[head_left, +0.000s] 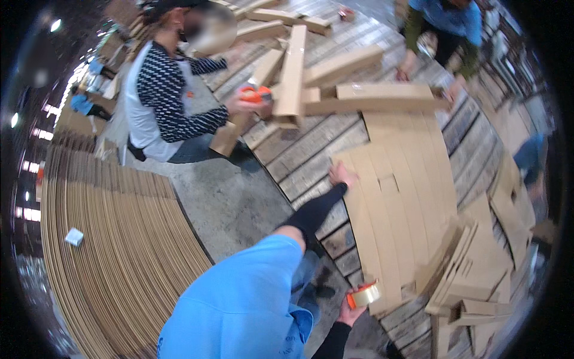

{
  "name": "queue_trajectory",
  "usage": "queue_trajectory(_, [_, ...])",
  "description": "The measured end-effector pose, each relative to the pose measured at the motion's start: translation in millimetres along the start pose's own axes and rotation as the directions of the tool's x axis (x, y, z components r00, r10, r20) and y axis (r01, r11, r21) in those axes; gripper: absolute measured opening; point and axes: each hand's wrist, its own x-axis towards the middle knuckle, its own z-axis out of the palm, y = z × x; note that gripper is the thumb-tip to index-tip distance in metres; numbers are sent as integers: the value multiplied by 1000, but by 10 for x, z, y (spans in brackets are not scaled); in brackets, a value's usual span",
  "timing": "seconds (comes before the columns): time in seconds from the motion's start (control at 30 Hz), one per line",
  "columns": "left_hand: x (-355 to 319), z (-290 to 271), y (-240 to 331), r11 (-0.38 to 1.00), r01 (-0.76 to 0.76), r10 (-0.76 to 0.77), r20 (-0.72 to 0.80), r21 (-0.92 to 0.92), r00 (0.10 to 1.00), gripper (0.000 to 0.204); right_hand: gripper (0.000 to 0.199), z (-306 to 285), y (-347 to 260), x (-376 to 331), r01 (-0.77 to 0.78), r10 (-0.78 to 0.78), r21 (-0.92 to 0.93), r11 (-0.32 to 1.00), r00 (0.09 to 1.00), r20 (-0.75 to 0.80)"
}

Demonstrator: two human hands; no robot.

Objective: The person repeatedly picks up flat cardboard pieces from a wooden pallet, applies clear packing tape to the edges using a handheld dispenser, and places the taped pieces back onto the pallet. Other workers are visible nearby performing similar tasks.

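A flat, creased cardboard sheet (pixel 397 206) lies across the slatted wooden table in front of me. My left hand (pixel 342 175) is at its far left corner, its fingers closed on the edge. Close to the sheet's near end, my right hand (pixel 351 313) grips a tape dispenser (pixel 365 295) with an orange frame and a roll of clear tape. The sheet's far end runs up to a long folded cardboard tube (pixel 382 106).
A big stack of flat cardboard (pixel 113 239) stands at left. Several folded cardboard tubes (pixel 291 72) lie on the table (pixel 311 140). At far left a co-worker (pixel 170 102) holds another orange tape dispenser (pixel 256 94); another person (pixel 445 27) works opposite. Cardboard pieces (pixel 472 269) pile up at right.
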Motion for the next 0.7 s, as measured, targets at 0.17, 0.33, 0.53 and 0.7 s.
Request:
queue_trajectory(0.17, [-259, -543, 250, 717, -184, 60, -203, -673, 977, 73, 36, 97, -53, 203, -80, 65, -231, 970, 995, -72])
queue_trajectory(0.33, [-699, -1033, 116, 470, -275, 261, -166, -839, 951, 54, 40, 231, -473, -54, -72, -49, -651, 756, 985, -166])
queue_trajectory(0.53, [-1726, -1379, -1271, 523, -117, -73, -181, -844, 981, 43, 44, 120, -505, -162, -76, -70, -642, 763, 977, -199])
queue_trajectory(0.7, [-2611, -1743, -1587, 547, -44, -298, -244, -836, 923, 46, 45, 49, -616, -505, -133, -173, -786, 604, 941, -292])
